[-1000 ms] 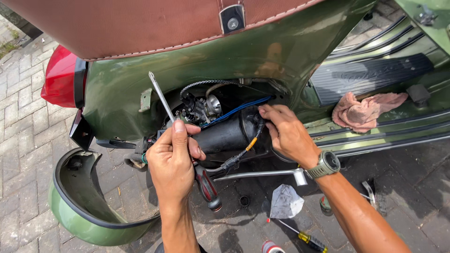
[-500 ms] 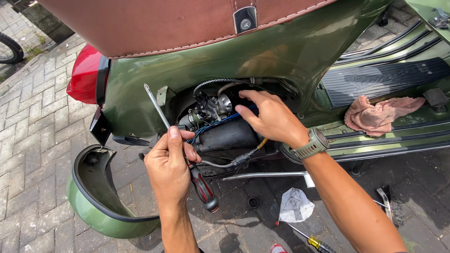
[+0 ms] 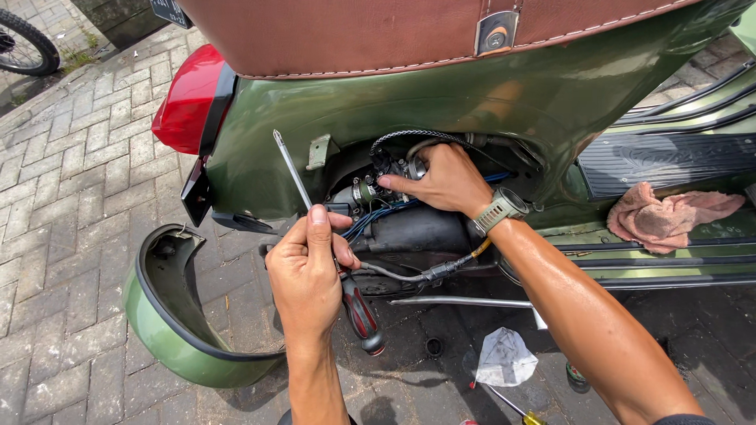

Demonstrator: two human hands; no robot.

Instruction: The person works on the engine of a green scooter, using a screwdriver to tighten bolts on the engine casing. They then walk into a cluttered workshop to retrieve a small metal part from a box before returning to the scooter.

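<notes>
A green scooter (image 3: pixel 488 110) with a brown seat stands side-on, its engine bay (image 3: pixel 394 197) uncovered. My left hand (image 3: pixel 307 271) grips a screwdriver (image 3: pixel 358 307) with a red and black handle; its thin shaft points up and left past the bay opening. My right hand (image 3: pixel 445 181), a watch on its wrist, reaches into the bay with its fingertips on the metal carburettor part (image 3: pixel 370 189) among blue wires and a braided hose.
The removed green side cover (image 3: pixel 169 327) lies on the paving at lower left. A pink rag (image 3: pixel 669 216) sits on the footboard. A crumpled white paper (image 3: pixel 504 358), a metal rod (image 3: pixel 465 301) and another small screwdriver (image 3: pixel 512 408) lie on the ground below.
My right hand has moved up and left, deeper into the engine bay onto the carburettor part. My left hand kept hold of the screwdriver. The view has shifted left.
</notes>
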